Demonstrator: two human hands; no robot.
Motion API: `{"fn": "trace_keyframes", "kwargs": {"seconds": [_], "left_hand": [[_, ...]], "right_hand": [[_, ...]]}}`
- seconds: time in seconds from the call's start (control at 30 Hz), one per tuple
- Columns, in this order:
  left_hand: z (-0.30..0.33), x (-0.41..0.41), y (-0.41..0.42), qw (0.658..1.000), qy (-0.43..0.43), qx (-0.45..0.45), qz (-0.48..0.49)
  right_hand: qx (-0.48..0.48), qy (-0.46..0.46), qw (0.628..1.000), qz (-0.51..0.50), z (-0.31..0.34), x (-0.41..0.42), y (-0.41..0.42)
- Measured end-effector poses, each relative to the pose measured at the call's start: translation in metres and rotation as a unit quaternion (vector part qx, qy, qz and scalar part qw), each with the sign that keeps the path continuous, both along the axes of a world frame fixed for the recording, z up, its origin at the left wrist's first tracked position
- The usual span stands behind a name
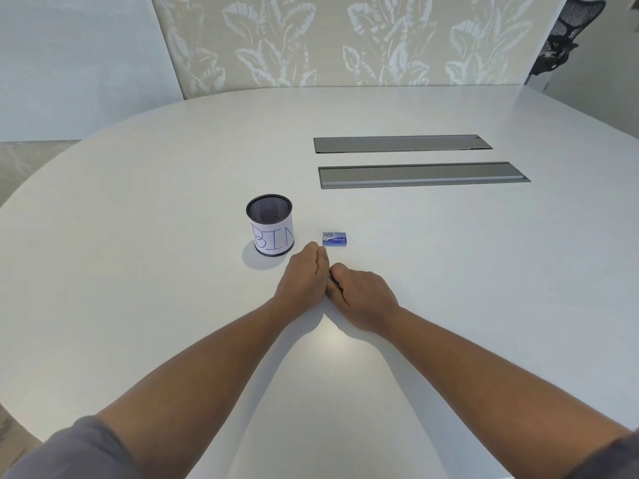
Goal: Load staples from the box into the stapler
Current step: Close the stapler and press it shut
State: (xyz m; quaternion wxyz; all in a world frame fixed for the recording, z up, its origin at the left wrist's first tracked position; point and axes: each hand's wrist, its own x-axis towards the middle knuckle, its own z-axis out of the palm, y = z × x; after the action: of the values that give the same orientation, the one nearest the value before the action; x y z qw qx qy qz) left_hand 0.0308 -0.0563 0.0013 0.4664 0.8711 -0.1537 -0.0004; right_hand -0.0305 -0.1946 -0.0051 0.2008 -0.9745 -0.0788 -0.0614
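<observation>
A small blue staple box (334,238) lies flat on the white table (449,271), just beyond my hands. My left hand (304,273) and my right hand (363,293) rest side by side on the table, pressed together and curled around something. Only a thin strip of metal (332,282) shows between them, so the stapler is almost fully hidden. The left fingertips reach to within a short gap of the box's near left corner.
A black mesh cup (270,224) with a paper label reading BIN stands left of the box. Two long grey cable hatches (403,144) (423,175) sit farther back on the right. A black office chair (567,36) is at the far right corner.
</observation>
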Motion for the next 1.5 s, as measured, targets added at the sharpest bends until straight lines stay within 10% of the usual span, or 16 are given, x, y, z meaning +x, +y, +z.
{"fn": "trace_keyframes", "kwargs": {"seconds": [0.83,1.5], "left_hand": [[-0.001,0.003,0.029,0.994,0.067,-0.051,-0.071],[-0.002,0.019,0.045,0.980,0.000,0.113,-0.161]], "right_hand": [[0.086,-0.068,0.993,-0.045,-0.014,0.015,-0.017],[0.113,-0.031,0.993,0.012,-0.006,0.011,-0.022]]}}
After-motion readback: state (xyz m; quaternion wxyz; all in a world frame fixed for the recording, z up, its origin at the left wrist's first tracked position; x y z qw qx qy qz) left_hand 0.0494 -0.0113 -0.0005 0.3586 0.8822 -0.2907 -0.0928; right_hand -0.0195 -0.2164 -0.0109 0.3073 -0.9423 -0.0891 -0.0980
